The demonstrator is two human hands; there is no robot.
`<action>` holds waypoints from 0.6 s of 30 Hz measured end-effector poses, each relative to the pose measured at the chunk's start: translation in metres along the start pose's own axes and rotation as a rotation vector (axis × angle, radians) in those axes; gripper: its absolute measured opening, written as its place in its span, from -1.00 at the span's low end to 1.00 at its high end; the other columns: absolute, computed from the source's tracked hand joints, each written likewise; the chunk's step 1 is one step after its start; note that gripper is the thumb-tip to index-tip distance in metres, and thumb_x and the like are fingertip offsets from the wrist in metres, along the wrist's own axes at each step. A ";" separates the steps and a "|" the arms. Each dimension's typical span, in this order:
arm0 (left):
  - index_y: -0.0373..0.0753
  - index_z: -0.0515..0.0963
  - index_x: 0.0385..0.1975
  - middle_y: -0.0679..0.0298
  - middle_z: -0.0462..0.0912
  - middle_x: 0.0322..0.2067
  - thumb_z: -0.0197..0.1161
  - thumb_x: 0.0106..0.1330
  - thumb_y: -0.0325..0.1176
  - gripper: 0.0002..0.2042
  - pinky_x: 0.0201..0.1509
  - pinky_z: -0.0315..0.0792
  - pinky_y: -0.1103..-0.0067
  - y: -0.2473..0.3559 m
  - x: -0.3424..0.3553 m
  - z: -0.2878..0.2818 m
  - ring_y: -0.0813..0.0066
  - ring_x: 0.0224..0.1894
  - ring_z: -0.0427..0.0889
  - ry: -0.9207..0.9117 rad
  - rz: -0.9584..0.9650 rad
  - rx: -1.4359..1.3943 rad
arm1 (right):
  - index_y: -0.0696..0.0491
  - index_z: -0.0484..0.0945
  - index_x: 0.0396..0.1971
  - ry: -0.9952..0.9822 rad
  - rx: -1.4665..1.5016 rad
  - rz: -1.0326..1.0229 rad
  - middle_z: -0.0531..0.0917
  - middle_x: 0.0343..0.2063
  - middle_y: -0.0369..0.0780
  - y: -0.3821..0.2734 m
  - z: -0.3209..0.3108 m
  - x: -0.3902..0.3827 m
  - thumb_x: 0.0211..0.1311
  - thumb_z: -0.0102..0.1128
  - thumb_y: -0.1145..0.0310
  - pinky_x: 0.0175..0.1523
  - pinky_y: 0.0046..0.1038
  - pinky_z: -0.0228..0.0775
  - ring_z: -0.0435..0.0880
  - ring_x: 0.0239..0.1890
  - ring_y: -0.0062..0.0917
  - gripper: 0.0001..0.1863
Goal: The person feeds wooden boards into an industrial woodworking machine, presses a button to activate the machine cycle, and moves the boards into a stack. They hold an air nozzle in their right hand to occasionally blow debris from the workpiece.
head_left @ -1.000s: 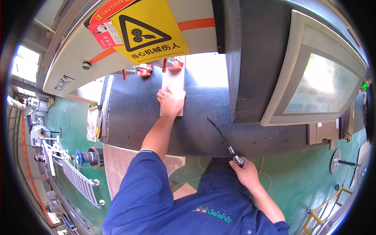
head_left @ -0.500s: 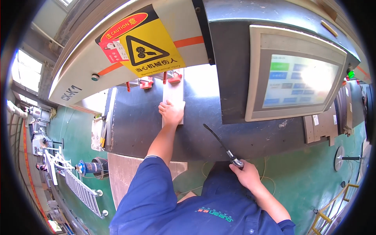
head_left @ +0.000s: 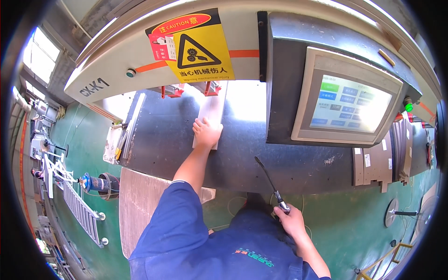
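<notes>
My left hand [head_left: 207, 132] lies over the near end of a narrow pale board [head_left: 213, 109], fingers bent around its left edge. Flat on the dark machine table [head_left: 172, 140], that board runs away from me, its far end beneath red-tipped clamps [head_left: 212, 88]. In my right hand [head_left: 290, 219], held low in front of my body, is an air blow gun [head_left: 281, 201]. Its long thin black nozzle points forward and left, the tip over the table's front part, well apart from the board. My right fingers are closed around the gun's handle.
A touch-screen panel [head_left: 347, 100] juts out at the right. The white machine beam with a yellow warning sign [head_left: 200, 51] spans overhead. Brown panels [head_left: 378, 161] lean at the table's right end. A wooden board [head_left: 140, 198] stands front left. A white ladder [head_left: 81, 212] lies farther left.
My view has shifted, so the machine and panel sit differently in the picture. My left hand stays on the board, and my right hand still holds the air blow gun.
</notes>
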State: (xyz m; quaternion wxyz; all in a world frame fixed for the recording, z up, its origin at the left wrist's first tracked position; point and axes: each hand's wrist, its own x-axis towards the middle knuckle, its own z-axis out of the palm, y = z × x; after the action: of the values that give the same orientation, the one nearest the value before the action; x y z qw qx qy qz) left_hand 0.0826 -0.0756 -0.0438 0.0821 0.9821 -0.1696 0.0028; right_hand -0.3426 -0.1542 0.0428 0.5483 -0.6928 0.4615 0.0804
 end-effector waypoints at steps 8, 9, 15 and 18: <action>-0.48 0.20 0.27 -0.34 0.12 0.29 0.24 0.13 0.14 -0.12 0.42 0.01 0.11 0.006 -0.055 0.006 -0.20 0.31 0.15 0.026 0.024 0.002 | 0.14 0.59 -0.39 -0.019 0.022 -0.025 0.63 -0.56 -0.10 -0.009 -0.004 0.004 0.20 0.28 0.03 -0.21 -0.31 0.43 0.64 -0.42 -0.27 -0.59; -0.47 0.21 0.27 -0.34 0.12 0.29 0.26 0.11 0.12 -0.13 0.42 0.02 0.12 0.007 -0.060 0.006 -0.20 0.30 0.16 0.046 0.030 -0.005 | 0.14 0.59 -0.39 -0.024 0.023 -0.018 0.63 -0.56 -0.10 -0.012 -0.005 0.006 0.20 0.28 0.03 -0.21 -0.32 0.43 0.64 -0.42 -0.27 -0.60; -0.48 0.22 0.26 -0.35 0.12 0.29 0.25 0.13 0.12 -0.14 0.42 0.02 0.12 0.010 -0.064 0.009 -0.21 0.31 0.17 0.084 0.049 0.011 | 0.14 0.60 -0.37 -0.031 0.017 -0.054 0.65 -0.52 -0.08 -0.022 -0.006 0.015 0.20 0.28 0.03 -0.19 -0.31 0.43 0.66 -0.39 -0.25 -0.60; -0.49 0.24 0.24 -0.36 0.14 0.28 0.24 0.15 0.12 -0.16 0.42 0.02 0.13 0.013 -0.045 0.014 -0.21 0.30 0.17 0.097 0.030 0.006 | 0.14 0.60 -0.35 -0.034 0.014 -0.054 0.66 -0.49 -0.07 -0.025 -0.007 0.019 0.20 0.28 0.02 -0.17 -0.31 0.43 0.67 -0.36 -0.22 -0.59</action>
State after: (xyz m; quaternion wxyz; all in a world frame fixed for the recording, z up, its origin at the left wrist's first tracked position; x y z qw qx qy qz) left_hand 0.0359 -0.0752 -0.0567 0.0874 0.9784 -0.1799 0.0522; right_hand -0.3162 -0.1712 0.0511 0.5629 -0.6998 0.4336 0.0741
